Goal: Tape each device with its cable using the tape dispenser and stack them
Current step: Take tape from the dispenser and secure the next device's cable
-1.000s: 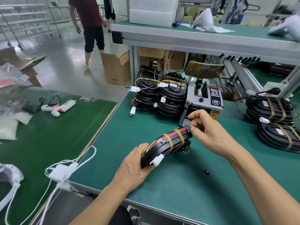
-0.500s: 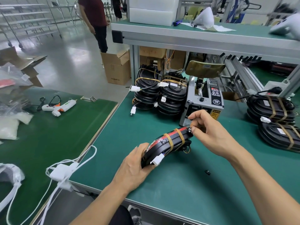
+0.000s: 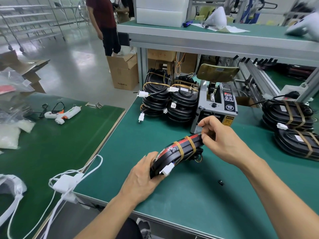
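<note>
A black device [image 3: 177, 152] with a red edge, two bands of tan tape and a white connector is held tilted on edge over the green table [image 3: 189, 195]. My left hand [image 3: 143, 178] grips its near end. My right hand [image 3: 219, 140] pinches its far upper corner with curled fingers. The grey tape dispenser [image 3: 215, 107] stands right behind my right hand. Two stacks of taped devices [image 3: 170, 99] sit left of the dispenser. Another stack of taped devices [image 3: 291, 125] lies at the right.
A small black part [image 3: 220, 182] lies on the table near my right forearm. A glue gun [image 3: 63, 114] and white cables [image 3: 69, 183] sit on the left table. A raised shelf [image 3: 207, 37] spans the back. A person [image 3: 105, 23] stands by a cardboard box [image 3: 124, 73].
My hands and the device have stayed nearly still. The person in the background has walked right, closer to the cardboard box.
</note>
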`<act>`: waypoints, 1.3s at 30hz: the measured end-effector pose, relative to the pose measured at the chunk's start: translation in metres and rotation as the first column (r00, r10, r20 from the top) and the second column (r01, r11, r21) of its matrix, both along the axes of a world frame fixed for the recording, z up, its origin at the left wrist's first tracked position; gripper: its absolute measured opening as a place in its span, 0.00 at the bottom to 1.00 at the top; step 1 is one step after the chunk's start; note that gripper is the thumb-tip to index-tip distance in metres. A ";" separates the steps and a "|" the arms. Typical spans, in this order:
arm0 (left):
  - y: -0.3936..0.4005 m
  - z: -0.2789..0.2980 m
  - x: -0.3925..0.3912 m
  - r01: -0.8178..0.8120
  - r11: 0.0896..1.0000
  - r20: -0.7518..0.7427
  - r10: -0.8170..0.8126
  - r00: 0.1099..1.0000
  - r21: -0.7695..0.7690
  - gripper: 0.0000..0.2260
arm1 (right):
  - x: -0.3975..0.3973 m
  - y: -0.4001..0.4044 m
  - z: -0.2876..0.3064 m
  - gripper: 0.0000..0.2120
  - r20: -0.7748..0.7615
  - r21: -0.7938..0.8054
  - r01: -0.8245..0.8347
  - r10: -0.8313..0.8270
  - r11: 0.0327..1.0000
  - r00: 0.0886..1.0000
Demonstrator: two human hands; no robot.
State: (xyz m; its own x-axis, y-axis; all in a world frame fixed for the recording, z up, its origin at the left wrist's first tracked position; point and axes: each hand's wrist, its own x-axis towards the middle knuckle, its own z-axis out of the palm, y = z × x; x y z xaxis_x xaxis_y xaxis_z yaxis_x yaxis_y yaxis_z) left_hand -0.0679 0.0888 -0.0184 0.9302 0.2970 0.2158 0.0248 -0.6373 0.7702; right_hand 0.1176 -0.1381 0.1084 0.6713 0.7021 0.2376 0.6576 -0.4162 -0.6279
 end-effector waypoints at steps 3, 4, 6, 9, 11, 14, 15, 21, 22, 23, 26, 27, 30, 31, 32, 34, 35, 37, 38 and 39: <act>-0.001 0.001 0.000 -0.006 1.000 0.009 0.006 1.000 -0.003 0.22 | -0.001 0.001 0.001 0.17 0.024 -0.015 0.001 -0.001 1.000 1.000; -0.001 0.002 0.000 -0.008 1.000 0.012 0.008 1.000 -0.005 0.22 | -0.002 0.001 0.001 0.17 0.027 -0.019 0.002 -0.001 1.000 1.000; -0.001 0.003 -0.001 -0.009 1.000 0.019 0.009 1.000 -0.012 0.25 | -0.002 0.002 0.002 0.17 0.029 -0.022 0.005 -0.004 1.000 1.000; -0.001 0.003 -0.001 -0.007 1.000 0.017 0.008 1.000 -0.010 0.25 | -0.004 0.002 0.003 0.16 0.037 -0.031 0.009 -0.008 0.999 0.999; -0.001 0.003 0.000 -0.007 1.000 0.011 0.007 1.000 -0.007 0.24 | -0.004 0.002 0.004 0.16 0.046 -0.039 0.009 -0.007 0.999 0.999; -0.001 0.001 0.000 -0.013 1.000 0.009 0.013 1.000 0.001 0.22 | -0.006 0.004 0.004 0.16 0.058 -0.048 0.015 -0.012 0.999 0.998; -0.001 0.001 0.000 -0.013 1.000 0.009 0.012 1.000 0.002 0.22 | -0.006 0.004 0.005 0.16 0.061 -0.047 0.021 -0.018 0.999 0.998; 0.000 -0.001 0.000 -0.006 1.000 -0.002 0.006 1.000 0.005 0.20 | -0.009 0.006 0.006 0.15 0.088 -0.066 0.031 -0.026 0.997 0.996; 0.000 -0.001 0.000 -0.005 1.000 -0.003 0.005 1.000 0.005 0.20 | -0.009 0.006 0.006 0.15 0.092 -0.072 0.037 -0.030 0.997 0.995; 0.000 -0.001 0.000 -0.003 1.000 -0.004 0.003 1.000 0.005 0.20 | -0.009 0.007 0.006 0.15 0.096 -0.078 0.042 -0.034 0.996 0.995; 0.000 -0.001 0.000 -0.002 1.000 -0.007 0.002 1.000 0.008 0.21 | -0.010 0.008 0.007 0.15 0.108 -0.096 0.053 -0.043 0.994 0.993; 0.000 0.000 0.000 -0.002 1.000 -0.007 0.002 1.000 0.009 0.21 | -0.010 0.008 0.007 0.15 0.111 -0.099 0.057 -0.046 0.993 0.993; 0.000 0.000 0.000 -0.002 1.000 -0.001 0.002 1.000 0.011 0.20 | -0.011 0.009 0.008 0.15 0.114 -0.111 0.062 -0.049 0.992 0.992; 0.000 0.000 0.000 -0.002 1.000 0.002 0.002 1.000 0.013 0.20 | -0.011 0.009 0.008 0.15 0.115 -0.116 0.063 -0.049 0.991 0.992; 0.000 0.000 0.000 -0.002 1.000 0.005 0.002 1.000 0.017 0.20 | -0.010 0.009 0.008 0.14 0.116 -0.121 0.064 -0.050 0.991 0.992; 0.000 0.000 0.000 -0.002 1.000 0.009 0.001 1.000 0.022 0.20 | -0.009 0.009 0.008 0.14 0.114 -0.132 0.069 -0.055 0.989 0.992; 0.000 0.000 0.000 -0.002 1.000 0.011 0.001 1.000 0.023 0.20 | -0.009 0.008 0.008 0.14 0.112 -0.137 0.072 -0.057 0.988 0.992; 0.000 -0.001 0.000 0.000 1.000 0.011 0.000 1.000 0.024 0.20 | -0.008 0.008 0.008 0.13 0.106 -0.144 0.076 -0.061 0.987 0.993; 0.000 -0.001 0.000 0.001 1.000 0.010 -0.001 1.000 0.024 0.20 | -0.007 0.008 0.009 0.13 0.100 -0.144 0.078 -0.064 0.986 0.993; 0.000 -0.001 0.001 0.002 1.000 0.009 -0.002 1.000 0.026 0.20 | -0.007 0.008 0.009 0.12 0.092 -0.143 0.081 -0.068 0.986 0.993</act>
State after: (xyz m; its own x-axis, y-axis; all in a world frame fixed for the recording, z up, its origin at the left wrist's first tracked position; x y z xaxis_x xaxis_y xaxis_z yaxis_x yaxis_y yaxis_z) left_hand -0.0673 0.0892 -0.0198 0.9287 0.2893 0.2321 0.0163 -0.6570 0.7537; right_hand 0.1107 -0.1299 0.1173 0.7044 0.6825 0.1951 0.6703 -0.5492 -0.4990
